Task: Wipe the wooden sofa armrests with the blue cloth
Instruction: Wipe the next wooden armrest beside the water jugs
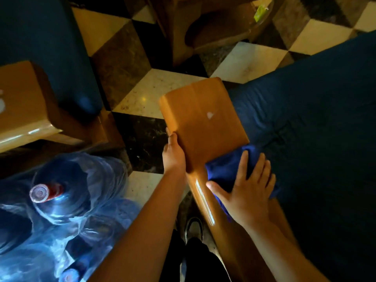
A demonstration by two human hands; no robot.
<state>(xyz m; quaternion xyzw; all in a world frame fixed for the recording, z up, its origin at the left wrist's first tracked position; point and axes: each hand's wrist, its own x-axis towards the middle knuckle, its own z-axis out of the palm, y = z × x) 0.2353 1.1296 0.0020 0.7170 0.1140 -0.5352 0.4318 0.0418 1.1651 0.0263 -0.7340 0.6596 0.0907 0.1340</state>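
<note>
A glossy wooden sofa armrest runs from the centre of the view down toward me, with a small pale spot on its top. The blue cloth lies on the armrest's near right part. My right hand presses flat on the cloth with fingers spread. My left hand grips the armrest's left edge, thumb on top. The dark blue sofa seat cushion lies to the right of the armrest.
Large blue water bottles wrapped in plastic stand at the lower left. Another wooden armrest and blue cushion are at the left. A wooden table base stands beyond on the chequered tile floor. My shoe is below.
</note>
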